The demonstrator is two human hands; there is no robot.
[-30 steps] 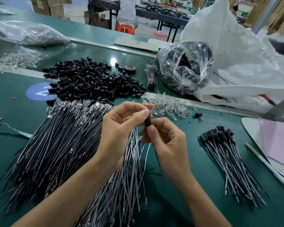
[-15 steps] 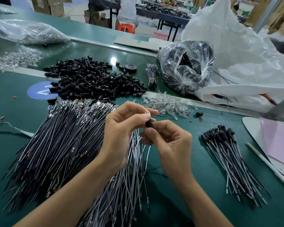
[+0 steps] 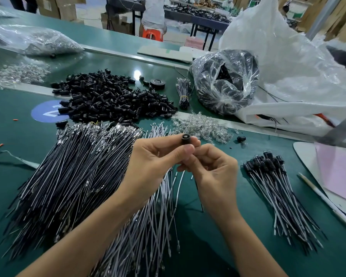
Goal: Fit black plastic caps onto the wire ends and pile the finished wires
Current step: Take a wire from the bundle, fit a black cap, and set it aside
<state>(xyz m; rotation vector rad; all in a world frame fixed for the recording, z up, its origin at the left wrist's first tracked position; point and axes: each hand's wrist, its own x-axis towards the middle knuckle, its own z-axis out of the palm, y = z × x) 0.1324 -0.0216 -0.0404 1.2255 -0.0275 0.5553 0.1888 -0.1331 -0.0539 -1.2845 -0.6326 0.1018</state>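
Black cap [image 3: 186,139] pinched in my L hand [image 3: 152,162], thumb + index; R hand [image 3: 214,172] grips its wire [image 3: 199,197], fingers curled.

Two hands [image 3: 152,162], one held cap [image 3: 185,139] — one tape roll [image 3: 157,84], one pen [image 3: 326,200], one blue sticker [image 3: 46,113]

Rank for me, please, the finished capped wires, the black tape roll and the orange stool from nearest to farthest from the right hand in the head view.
From the right hand:
1. Finished capped wires, just to its right.
2. Black tape roll, farther back and to the left.
3. Orange stool, far in the background.
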